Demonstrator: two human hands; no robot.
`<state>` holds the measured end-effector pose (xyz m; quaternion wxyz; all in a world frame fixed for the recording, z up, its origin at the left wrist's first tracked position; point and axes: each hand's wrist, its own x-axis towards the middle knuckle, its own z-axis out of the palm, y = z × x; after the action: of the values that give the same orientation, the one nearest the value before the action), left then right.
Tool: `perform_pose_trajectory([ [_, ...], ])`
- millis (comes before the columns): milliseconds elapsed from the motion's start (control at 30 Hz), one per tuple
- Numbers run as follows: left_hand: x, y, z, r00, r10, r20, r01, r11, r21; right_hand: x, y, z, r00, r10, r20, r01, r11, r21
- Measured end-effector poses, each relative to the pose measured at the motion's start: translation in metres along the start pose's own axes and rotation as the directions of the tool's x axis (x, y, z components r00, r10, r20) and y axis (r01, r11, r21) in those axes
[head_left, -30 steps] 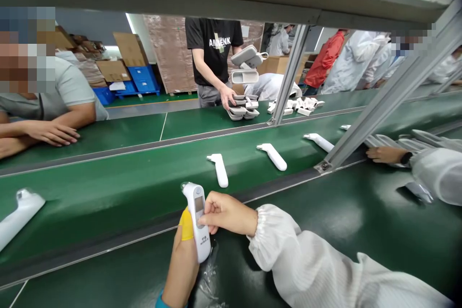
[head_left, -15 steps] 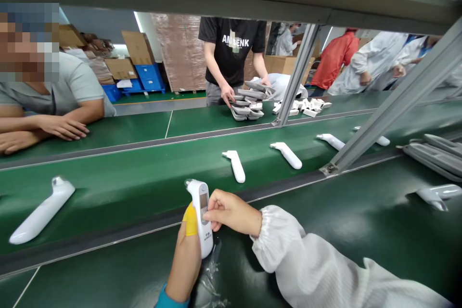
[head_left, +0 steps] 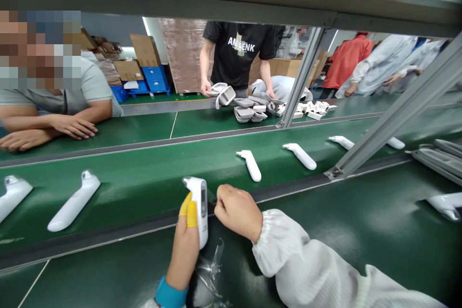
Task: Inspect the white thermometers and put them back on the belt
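The step in hand looks like handling or checking a white thermometer-like device [head_left: 202,216] at its screen and buttons. The left hand [head_left: 186,238], with yellow covers on its digits, grips the device upright, before the dark strip between the green belt [head_left: 144,173] and the near bench [head_left: 119,272]. The right hand [head_left: 240,211] is curled closed just beside it, not touching, with nothing visible in its grasp. Any further button press would seem to call for a steady left grip and 1 right digit extended.

Compared with 0.5 s ago, the right hand is off the buttons, the device is turned so its screen looks narrower, and 2 devices [head_left: 74,202] now show at left on the belt.
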<state>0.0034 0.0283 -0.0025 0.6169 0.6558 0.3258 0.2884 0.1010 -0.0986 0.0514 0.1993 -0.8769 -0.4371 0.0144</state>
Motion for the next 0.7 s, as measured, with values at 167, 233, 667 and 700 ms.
perform_pose_trajectory([
  [167, 0.09, 0.002, -0.031, 0.991, 0.106, -0.08, -0.06, 0.894, 0.444, -0.017, -0.002, 0.017, 0.933, -0.222, 0.285, 0.228, 0.974, 0.014],
  [233, 0.121, 0.004, -0.035, 0.991, 0.102, -0.092, -0.035, 0.835, 0.549, -0.027, -0.009, 0.031, 0.859, -0.288, 0.424, 0.309, 0.951, 0.02],
  [667, 0.159, 0.04, -0.143, 0.905, 0.053, -0.421, 0.237, 0.76, 0.604, -0.017, 0.006, 0.037, 0.833, -0.328, 0.446, 0.089, 0.874, 0.478],
  [700, 0.153, 0.042, -0.141, 0.921, 0.029, -0.389, 0.214, 0.797, 0.565, -0.014, 0.003, 0.035, 0.865, -0.299, 0.404, 0.038, 0.841, 0.54],
])
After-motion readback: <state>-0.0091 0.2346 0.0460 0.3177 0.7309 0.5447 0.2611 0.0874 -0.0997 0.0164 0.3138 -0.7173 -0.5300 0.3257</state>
